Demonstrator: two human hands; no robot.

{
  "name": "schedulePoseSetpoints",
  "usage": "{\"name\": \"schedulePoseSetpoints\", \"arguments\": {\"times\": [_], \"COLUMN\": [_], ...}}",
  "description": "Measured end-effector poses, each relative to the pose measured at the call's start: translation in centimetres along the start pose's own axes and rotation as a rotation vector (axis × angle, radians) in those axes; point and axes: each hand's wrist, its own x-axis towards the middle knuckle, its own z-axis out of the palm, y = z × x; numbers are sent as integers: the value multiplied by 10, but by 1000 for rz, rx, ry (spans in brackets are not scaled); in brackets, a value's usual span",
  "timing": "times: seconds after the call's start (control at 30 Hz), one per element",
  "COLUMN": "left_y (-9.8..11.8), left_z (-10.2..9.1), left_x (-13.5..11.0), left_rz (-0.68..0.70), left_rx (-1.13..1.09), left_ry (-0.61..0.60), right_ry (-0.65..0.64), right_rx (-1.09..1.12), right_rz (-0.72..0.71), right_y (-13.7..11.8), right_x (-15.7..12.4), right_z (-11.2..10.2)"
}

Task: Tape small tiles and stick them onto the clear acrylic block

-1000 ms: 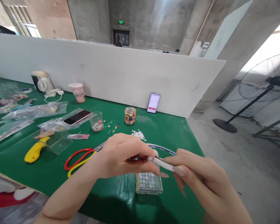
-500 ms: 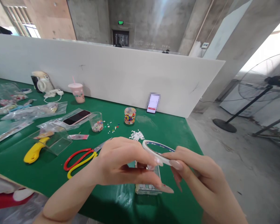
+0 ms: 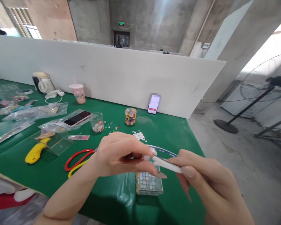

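Between both hands is a roll of white tape with a blue-printed inner core, tilted over the table. My right hand pinches its right side between thumb and fingers. At the roll's left edge, my left hand has its index fingertip on the tape and its thumb lower, closed around that end; whether a loose strip is between them is hard to see. Below the hands sits a clear box covered with small shiny square tiles, its upper part hidden by my left hand.
Red-and-yellow-handled scissors lie left of my hands, near a yellow-handled tool and a clear acrylic piece. Beyond are white chips, a mosaic-covered jar, a cup of tiles and a propped phone.
The roll has tipped flatter and shifted slightly right and down with my right hand. My left hand has lifted a little, showing more of the tiled box.
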Motion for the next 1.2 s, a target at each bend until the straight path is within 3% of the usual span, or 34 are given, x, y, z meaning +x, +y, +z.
{"name": "schedulePoseSetpoints", "arguments": {"times": [0.17,0.5,0.77,1.0,1.2], "left_y": [2,1,1,-2,-3], "left_z": [0,1,0,-1,0], "left_x": [2,3,1,-3,-4], "left_rz": [36,21,22,30,13], "left_rx": [-13,-34,-43,-39,-43], "left_ry": [-81,-108,-121,-182,-160], "right_ry": [-41,-52,-81,-49,-78], "right_rx": [-17,-59,-107,-118,-173], "right_rz": [46,91,34,74,47], "right_y": [-3,-5,-6,-7,-6], "right_x": [2,4,4,2,2], "right_z": [-1,0,-2,0,-2]}}
